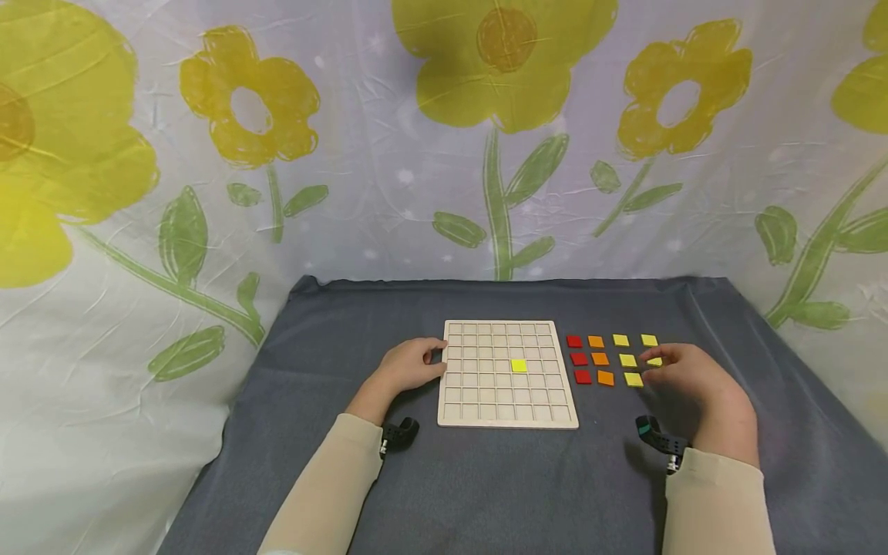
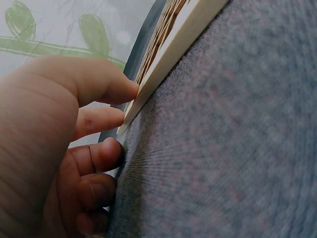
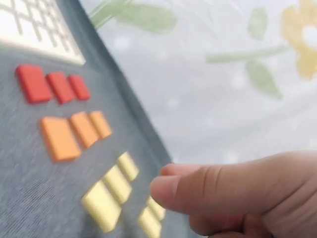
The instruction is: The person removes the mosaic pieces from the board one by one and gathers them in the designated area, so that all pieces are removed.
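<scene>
My left hand (image 1: 409, 364) is at the left edge of a pale wooden grid board (image 1: 479, 420). Its thumb and index finger touch the edge some way apart, and its other fingers bend below the board (image 2: 163, 64) in the left wrist view. A bright yellow square tile (image 1: 519, 365) lies in a cell right of the board's centre. My right hand (image 1: 701, 381) hovers over the rightmost yellow tiles (image 1: 648, 340), thumb and index finger apart in the head view. No tile shows between them. One yellow tile (image 1: 654, 361) is partly covered by the fingers.
Right of the board lie three red tiles (image 1: 579, 359) and three orange tiles (image 1: 600, 359) in columns. A column of three yellow tiles (image 1: 627, 360) comes after them. Dark grey cloth (image 1: 527, 486) covers the table, and a flowered curtain (image 1: 388, 193) hangs behind it.
</scene>
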The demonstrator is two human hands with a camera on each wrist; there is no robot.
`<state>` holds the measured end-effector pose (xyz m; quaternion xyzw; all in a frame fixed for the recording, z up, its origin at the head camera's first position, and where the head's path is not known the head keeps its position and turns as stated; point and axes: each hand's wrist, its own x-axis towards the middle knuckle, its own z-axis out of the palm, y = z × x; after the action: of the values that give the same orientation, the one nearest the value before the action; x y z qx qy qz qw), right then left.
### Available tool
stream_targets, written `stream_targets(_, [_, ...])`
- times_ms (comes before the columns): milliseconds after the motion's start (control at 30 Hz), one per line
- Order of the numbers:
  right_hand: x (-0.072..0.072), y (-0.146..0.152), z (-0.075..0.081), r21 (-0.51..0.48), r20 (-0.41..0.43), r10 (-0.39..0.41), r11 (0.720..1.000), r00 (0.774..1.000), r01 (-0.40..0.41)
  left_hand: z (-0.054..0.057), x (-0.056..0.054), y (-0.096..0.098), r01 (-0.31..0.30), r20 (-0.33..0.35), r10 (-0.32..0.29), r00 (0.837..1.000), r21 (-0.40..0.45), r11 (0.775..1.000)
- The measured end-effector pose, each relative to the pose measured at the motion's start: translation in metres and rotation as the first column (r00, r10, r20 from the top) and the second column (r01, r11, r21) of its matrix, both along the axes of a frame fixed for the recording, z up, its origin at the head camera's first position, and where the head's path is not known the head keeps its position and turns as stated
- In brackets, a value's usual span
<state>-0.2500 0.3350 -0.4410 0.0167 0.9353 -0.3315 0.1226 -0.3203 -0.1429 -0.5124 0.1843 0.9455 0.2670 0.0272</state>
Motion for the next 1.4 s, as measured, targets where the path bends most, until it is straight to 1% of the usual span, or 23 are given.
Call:
stream_targets(100, [0.003,-0.005,0.011,0.000,-0.032,0.010,1.000,0.999,-0.010,-0.001,-0.001,0.000,0.000,-0.004,0.000,1.000,-0.002,1.000])
stream_targets(267, [0.004,-0.015,0.023,0.010,-0.124,0.053,0.999,0.991,-0.052,-0.003,-0.002,0.001,-0.006,-0.004,0.006,1.000,-0.007,1.000])
stream_targets(333, [0.004,-0.021,0.025,0.008,-0.149,0.062,0.998,0.987,-0.061,-0.003,-0.002,0.001,-0.009,-0.005,0.009,1.000,-0.009,1.000])
stream_targets(500, [-0.001,-0.042,0.028,-0.014,-0.173,0.066,0.997,0.983,-0.070,-0.002,-0.001,0.002,-0.015,-0.012,0.014,1.000,-0.013,1.000])
stream_targets(733, [-0.006,-0.071,0.031,-0.012,-0.219,0.084,0.996,0.972,-0.089,-0.001,0.001,0.002,-0.013,-0.014,0.013,1.000,-0.010,1.000])
stream_targets(900, [-0.010,-0.090,0.030,-0.022,-0.241,0.110,0.993,0.964,-0.119,0.000,0.001,0.001,-0.010,-0.015,0.010,1.000,-0.007,1.000])
stream_targets(1067, [-0.013,-0.108,0.025,-0.033,-0.260,0.152,0.986,0.953,-0.166,0.001,0.002,0.001,-0.008,-0.014,0.008,1.000,-0.005,1.000])
stream_targets(1200, [-0.016,-0.122,0.019,-0.022,-0.276,0.181,0.981,0.944,-0.195,0.001,0.002,0.001,-0.007,-0.010,0.007,1.000,-0.005,1.000])
stream_targets(1400, [-0.021,-0.142,0.005,0.029,-0.295,0.245,0.969,0.923,-0.247,0.000,0.001,0.001,-0.011,-0.007,0.011,1.000,-0.006,1.000])
